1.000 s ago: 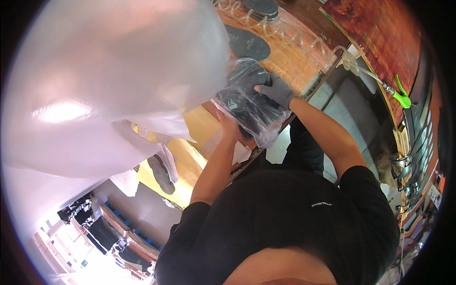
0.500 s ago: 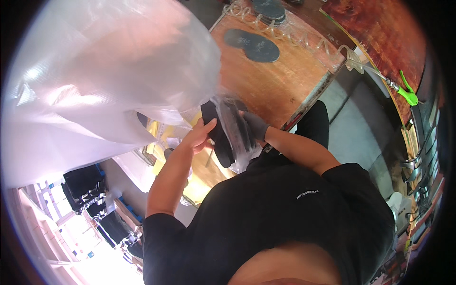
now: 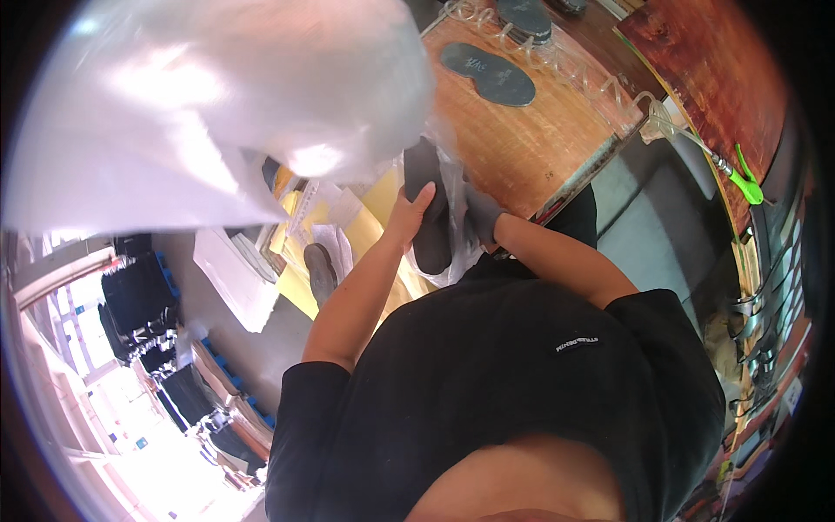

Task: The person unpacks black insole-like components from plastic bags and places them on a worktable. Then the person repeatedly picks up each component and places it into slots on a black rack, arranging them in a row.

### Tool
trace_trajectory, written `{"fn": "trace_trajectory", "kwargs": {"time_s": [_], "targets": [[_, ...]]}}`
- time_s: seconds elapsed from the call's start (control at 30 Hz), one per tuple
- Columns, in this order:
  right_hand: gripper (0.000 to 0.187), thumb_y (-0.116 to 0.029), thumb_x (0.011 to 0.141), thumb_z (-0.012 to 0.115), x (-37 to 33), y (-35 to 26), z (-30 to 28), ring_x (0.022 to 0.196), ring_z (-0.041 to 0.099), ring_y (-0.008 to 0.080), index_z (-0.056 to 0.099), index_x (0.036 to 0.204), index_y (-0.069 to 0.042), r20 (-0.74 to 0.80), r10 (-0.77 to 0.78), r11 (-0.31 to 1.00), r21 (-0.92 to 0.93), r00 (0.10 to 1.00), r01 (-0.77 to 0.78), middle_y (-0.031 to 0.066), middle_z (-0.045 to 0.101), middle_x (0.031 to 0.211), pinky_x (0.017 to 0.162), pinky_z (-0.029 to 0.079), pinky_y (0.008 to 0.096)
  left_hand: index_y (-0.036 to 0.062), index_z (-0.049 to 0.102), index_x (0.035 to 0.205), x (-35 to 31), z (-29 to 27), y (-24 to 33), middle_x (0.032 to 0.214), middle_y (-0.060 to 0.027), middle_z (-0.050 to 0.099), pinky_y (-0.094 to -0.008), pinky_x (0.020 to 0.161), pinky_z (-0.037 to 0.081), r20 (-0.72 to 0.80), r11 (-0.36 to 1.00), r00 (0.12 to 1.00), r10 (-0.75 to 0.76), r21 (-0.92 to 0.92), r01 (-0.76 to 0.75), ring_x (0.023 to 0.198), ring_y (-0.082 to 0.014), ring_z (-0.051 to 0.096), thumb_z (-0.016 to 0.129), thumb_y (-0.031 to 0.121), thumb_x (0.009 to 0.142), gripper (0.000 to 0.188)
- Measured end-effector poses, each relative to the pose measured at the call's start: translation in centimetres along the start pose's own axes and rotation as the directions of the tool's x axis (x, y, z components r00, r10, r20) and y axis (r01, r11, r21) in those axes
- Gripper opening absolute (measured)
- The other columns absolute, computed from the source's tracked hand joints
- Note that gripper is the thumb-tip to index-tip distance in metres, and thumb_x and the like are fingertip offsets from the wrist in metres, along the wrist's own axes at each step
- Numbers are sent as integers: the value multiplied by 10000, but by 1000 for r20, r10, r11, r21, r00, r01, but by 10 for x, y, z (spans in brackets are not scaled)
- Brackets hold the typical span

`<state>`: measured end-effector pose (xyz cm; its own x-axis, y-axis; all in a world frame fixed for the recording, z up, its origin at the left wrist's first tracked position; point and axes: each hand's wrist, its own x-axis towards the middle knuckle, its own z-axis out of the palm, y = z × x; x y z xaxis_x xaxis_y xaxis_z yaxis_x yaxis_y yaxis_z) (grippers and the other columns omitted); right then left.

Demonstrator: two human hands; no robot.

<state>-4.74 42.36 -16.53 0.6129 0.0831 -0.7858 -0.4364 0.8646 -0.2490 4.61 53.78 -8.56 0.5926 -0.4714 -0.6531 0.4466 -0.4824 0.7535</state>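
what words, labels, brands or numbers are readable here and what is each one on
Black T-shirt: a short line of pale print on the chest, wording not quoted here.
Flat grey piece on the wooden table: pale markings, not quoted here.
Pale papers beyond the left forearm: any print is too small to read.
Dark sole-shaped piece in the left hand: no lettering visible.

The shoe sole [image 3: 432,237] is near-black, the plastic bag [image 3: 453,178] clear with whitish glints, and the right hand [image 3: 480,216] gloved in dark grey. Orange-brown wood grain streaks the tabletop [image 3: 487,148]; its 1 flat sole template [image 3: 489,76] is slate grey (with pale handwritten marks). The air gun [image 3: 746,186] is lime green, the T-shirt [image 3: 504,374] black.
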Motion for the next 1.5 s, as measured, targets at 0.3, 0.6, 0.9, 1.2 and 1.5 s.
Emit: {"fn": "trace_trajectory", "kwargs": {"time_s": [0.3,0.6,0.9,1.2,1.5], "targets": [[557,-451,832,590,-55,-45,12,960,540,219,526,1174,-16,-50,-646,709,-409,762,575,97,564,1090,823,443,336,-50,449,1230,-4,11,-14,1128,-157,569,-327,884,430,-95,987,985,144,-52,-149,1020,-225,555,675,394,801,657],[589,-443,724,661,-52,-103,75,1043,519,329,547,1156,-58,562,-585,-530,-810,584,248,169,549,1079,884,414,403,-57,426,1248,10,13,-30,1138,-205,564,-346,900,426,-163,969,955,247,34,-244,1054,-275,556,688,414,776,716],[339,-305,792,633,2,-116,55,926,582,289,622,1057,-95,628,-516,-330,-773,582,542,146,632,968,835,451,368,-42,437,1227,7,14,-30,1097,-158,573,-338,869,435,-214,962,944,250,164,-217,999,-228,557,664,392,806,646],[333,-287,851,560,31,-125,43,1013,554,272,592,1086,-53,699,-674,-525,-682,241,509,130,600,1092,874,436,361,-50,408,1248,7,12,-30,1125,-175,558,-339,882,434,-179,960,946,269,131,-248,1026,-241,549,659,415,804,690],[231,-219,815,629,-58,-202,-41,669,587,146,651,907,-8,182,-977,-199,-965,113,-170,39,655,749,614,471,287,-83,388,1263,2,16,-20,1152,-228,552,-353,916,420,-181,967,952,248,106,-232,1069,-295,550,696,432,758,784]]}}
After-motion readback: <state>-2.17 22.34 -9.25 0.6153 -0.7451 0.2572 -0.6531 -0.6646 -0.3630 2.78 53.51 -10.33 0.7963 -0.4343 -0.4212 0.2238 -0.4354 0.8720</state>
